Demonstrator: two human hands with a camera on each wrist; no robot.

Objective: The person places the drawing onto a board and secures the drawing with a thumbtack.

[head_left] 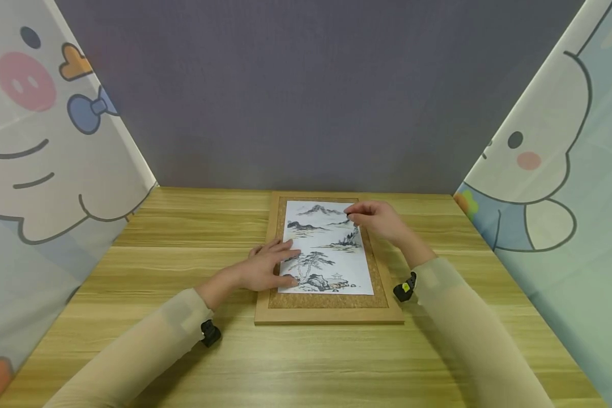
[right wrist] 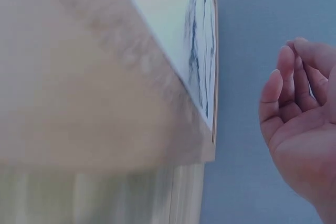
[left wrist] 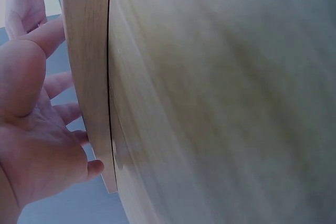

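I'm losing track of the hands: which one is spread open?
The left hand, splayed over the left edge of the picture sheet; the right hand is drawn into a pinch near the sheet's upper right corner.

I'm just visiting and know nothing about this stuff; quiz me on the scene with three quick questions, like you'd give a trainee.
1. In the head view, which corner of the sheet is the right hand nearest?
2. True or false: the left hand has its fingers spread.
3. Fill in: inside its wooden frame, the board has a surface of ____.

Key: 1. Upper right. 2. True. 3. Cork.
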